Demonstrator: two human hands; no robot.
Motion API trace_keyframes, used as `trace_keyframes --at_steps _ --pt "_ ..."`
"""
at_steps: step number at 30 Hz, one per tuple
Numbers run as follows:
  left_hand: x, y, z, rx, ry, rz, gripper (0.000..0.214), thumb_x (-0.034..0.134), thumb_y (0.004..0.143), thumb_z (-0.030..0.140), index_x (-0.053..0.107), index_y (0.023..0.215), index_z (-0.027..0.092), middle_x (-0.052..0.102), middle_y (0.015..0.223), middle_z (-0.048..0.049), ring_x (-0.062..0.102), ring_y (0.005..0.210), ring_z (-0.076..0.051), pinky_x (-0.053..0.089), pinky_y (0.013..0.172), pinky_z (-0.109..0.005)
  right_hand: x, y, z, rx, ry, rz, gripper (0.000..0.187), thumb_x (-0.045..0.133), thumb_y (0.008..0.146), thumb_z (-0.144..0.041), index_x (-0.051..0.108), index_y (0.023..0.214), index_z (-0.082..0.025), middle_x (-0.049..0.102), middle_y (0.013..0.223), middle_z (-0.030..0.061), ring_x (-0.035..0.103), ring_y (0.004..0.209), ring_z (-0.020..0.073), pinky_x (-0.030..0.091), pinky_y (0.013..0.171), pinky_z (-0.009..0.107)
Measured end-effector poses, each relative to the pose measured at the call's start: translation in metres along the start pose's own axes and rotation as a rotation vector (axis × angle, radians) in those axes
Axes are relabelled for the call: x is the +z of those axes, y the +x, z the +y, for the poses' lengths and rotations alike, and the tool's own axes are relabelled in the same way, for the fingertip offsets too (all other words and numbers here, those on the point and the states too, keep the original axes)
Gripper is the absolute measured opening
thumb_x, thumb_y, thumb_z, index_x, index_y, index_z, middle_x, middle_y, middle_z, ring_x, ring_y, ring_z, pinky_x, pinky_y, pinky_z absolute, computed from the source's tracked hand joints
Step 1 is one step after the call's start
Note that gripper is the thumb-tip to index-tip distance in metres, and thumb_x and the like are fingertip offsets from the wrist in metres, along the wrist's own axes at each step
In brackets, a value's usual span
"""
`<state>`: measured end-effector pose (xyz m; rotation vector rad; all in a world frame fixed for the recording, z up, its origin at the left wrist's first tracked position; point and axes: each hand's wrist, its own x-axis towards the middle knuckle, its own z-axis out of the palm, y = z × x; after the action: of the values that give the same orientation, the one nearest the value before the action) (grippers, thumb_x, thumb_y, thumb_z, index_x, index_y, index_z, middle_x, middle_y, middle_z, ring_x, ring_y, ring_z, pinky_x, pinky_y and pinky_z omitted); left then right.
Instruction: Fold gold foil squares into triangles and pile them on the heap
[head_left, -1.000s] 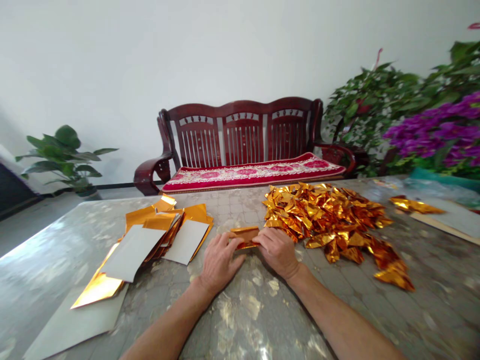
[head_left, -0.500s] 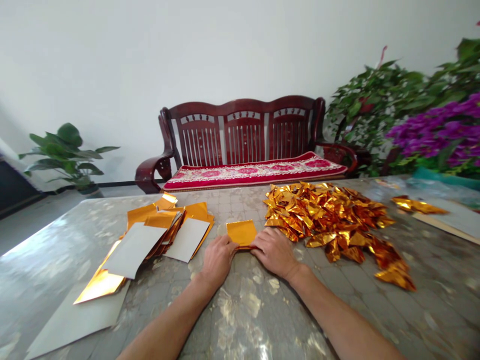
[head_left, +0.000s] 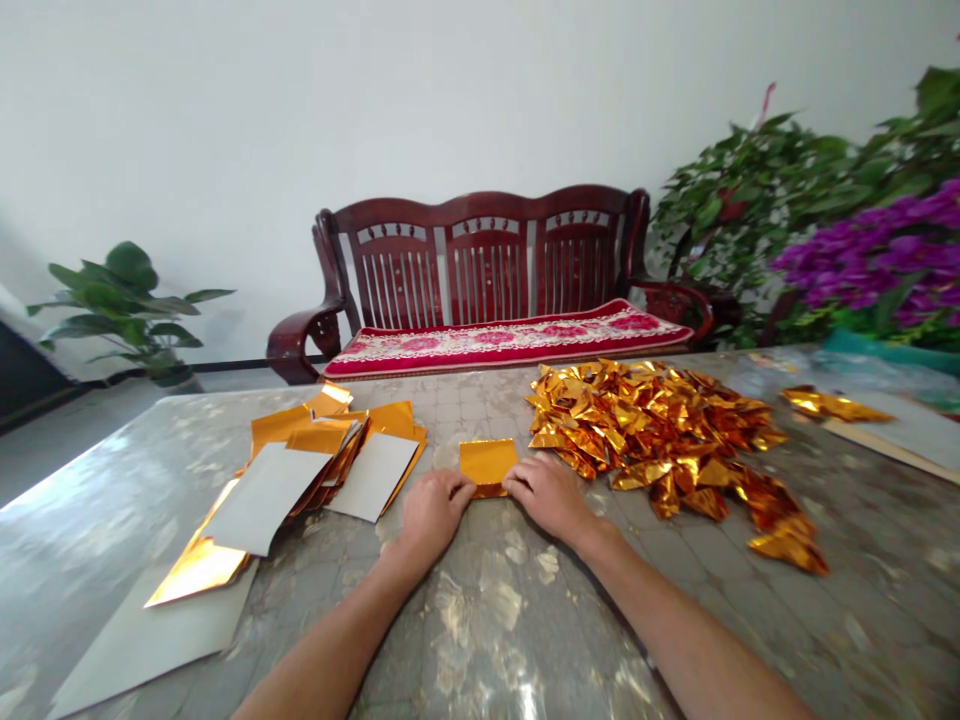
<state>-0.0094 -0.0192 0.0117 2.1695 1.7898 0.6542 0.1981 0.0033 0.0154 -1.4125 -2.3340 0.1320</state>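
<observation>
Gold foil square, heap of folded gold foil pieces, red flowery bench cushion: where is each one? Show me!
Shiny square gold foil sheet [head_left: 487,460]: head view, on its middle.
Heap of folded gold foil pieces [head_left: 645,420]: head view, on the heap's middle.
Red flowery bench cushion [head_left: 502,342]: head view, on its middle.

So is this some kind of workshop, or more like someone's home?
Probably a home sitting room doing double duty for handwork: a dark wooden bench with a red floral cushion, a leafy potted plant, and a heap of folded gold foil pieces on the table.

Head cam, facing fwd & down at hands [head_left: 433,518], table [head_left: 105,470].
</observation>
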Motion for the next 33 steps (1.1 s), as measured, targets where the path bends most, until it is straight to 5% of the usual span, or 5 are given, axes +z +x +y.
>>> trace_keyframes --at_steps 8,20,33 --pt "-0.005 0.003 0.004 -0.117 0.044 -0.006 0.029 0.057 0.089 0.039 0.068 0.070 0.019 0.067 0.074 -0.0009 0.059 0.074 -0.015 0.032 0.064 -0.025 -0.002 0.002 -0.003 0.080 0.036 0.004 0.015 0.063 0.089 -0.032 0.071 0.080 -0.024 0.074 0.085 -0.0021 0.058 0.081 0.0166 0.031 0.068 0.028" --pt "-0.005 0.001 0.007 -0.044 0.328 0.011 0.032 0.051 0.092 0.041 0.066 0.075 0.020 0.067 0.083 -0.0059 0.060 0.086 -0.022 0.037 0.075 -0.032 -0.003 0.003 -0.006 0.090 -0.064 -0.008 0.014 0.062 0.090 -0.033 0.069 0.081 -0.024 0.073 0.085 -0.0011 0.058 0.082 0.0180 0.029 0.068 0.030" --pt "-0.006 0.001 0.011 -0.046 0.398 -0.016 0.035 0.049 0.094 0.045 0.068 0.080 0.019 0.068 0.091 -0.0078 0.059 0.093 -0.025 0.038 0.080 -0.035 -0.003 0.002 -0.008 0.076 -0.114 -0.004 0.014 0.062 0.090 -0.033 0.067 0.081 -0.024 0.072 0.084 -0.0003 0.057 0.082 0.0190 0.028 0.067 0.030"
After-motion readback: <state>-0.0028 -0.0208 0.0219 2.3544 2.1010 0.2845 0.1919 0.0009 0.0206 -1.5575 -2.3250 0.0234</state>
